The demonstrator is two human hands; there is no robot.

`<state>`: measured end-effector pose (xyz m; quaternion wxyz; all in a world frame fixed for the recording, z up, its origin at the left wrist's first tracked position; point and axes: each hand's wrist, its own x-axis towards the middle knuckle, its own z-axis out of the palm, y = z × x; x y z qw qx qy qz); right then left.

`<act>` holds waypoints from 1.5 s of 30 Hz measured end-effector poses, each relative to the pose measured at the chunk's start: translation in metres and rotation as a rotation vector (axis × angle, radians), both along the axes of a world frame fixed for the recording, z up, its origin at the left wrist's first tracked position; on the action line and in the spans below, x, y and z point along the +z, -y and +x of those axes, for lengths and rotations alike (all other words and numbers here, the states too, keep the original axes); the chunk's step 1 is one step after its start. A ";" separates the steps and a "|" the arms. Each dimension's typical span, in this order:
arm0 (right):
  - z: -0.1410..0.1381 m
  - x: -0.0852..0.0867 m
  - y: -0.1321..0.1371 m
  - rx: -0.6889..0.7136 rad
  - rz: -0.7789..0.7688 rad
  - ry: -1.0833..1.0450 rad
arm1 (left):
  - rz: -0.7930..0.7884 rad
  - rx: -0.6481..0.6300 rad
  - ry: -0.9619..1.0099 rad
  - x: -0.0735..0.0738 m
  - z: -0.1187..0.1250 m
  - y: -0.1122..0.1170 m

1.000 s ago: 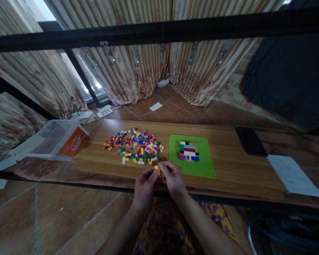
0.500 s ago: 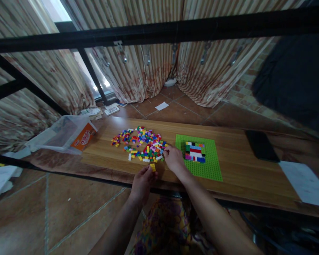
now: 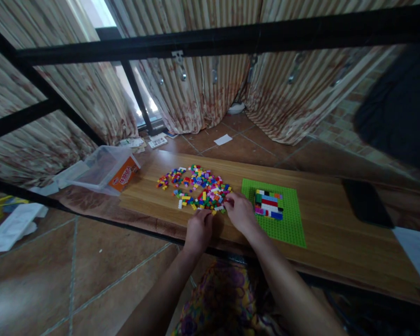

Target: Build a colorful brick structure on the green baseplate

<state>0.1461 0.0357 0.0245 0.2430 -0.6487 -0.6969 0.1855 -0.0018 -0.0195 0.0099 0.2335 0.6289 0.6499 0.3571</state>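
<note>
A loose pile of small coloured toy bricks lies on the wooden table. At its front edge my left hand is closed, back of the hand upward, with a yellow brick showing by its fingertips. My right hand pinches at the right edge of the pile; its fingers hide whatever is between them. Just right of that hand lies a green baseplate, bearing a flat block of joined bricks in white, red, blue, black and other colours.
A clear plastic box with an orange label stands at the table's left end. Toward the right lie a dark phone-like slab and a white sheet. A black metal bar crosses beyond the table, before striped curtains.
My left hand has moved forward to the pile's edge and turned its back upward, mostly covering the yellow brick. The right hand stays at the pile. The whole view has shifted slightly.
</note>
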 end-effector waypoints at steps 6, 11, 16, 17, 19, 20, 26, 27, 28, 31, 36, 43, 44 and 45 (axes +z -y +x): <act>0.008 -0.011 0.021 -0.005 0.103 -0.190 | 0.085 0.081 -0.067 -0.009 0.005 -0.003; 0.006 -0.017 0.045 0.025 0.199 -0.321 | 0.192 0.079 -0.010 -0.009 -0.003 0.006; 0.008 -0.023 0.062 0.100 0.253 -0.385 | 0.159 0.286 -0.028 -0.005 -0.035 0.009; 0.008 -0.024 0.064 0.106 0.267 -0.391 | 0.113 0.362 -0.051 -0.004 -0.043 0.007; 0.007 -0.025 0.066 0.108 0.295 -0.397 | 0.026 0.444 -0.115 -0.002 -0.055 -0.001; 0.006 -0.025 0.067 0.110 0.304 -0.396 | -0.003 0.450 -0.149 -0.001 -0.060 -0.006; 0.001 -0.027 0.072 0.139 0.289 -0.403 | -0.088 0.374 -0.286 0.002 -0.064 -0.021; 0.000 -0.028 0.072 0.142 0.281 -0.403 | -0.089 0.365 -0.304 0.002 -0.062 -0.021; 0.000 -0.029 0.073 0.143 0.275 -0.403 | -0.090 0.358 -0.326 0.002 -0.061 -0.021; 0.001 -0.030 0.073 0.146 0.266 -0.406 | -0.106 0.339 -0.398 0.003 -0.057 -0.021; 0.001 -0.028 0.074 0.132 0.248 -0.432 | -0.105 0.302 -0.455 0.003 -0.058 -0.025; 0.002 -0.023 0.075 0.116 0.195 -0.446 | -0.078 0.262 -0.500 0.000 -0.062 -0.027; 0.002 -0.023 0.075 0.112 0.193 -0.451 | -0.077 0.259 -0.504 0.001 -0.062 -0.027; 0.002 -0.024 0.075 0.110 0.192 -0.455 | -0.076 0.260 -0.506 0.001 -0.062 -0.027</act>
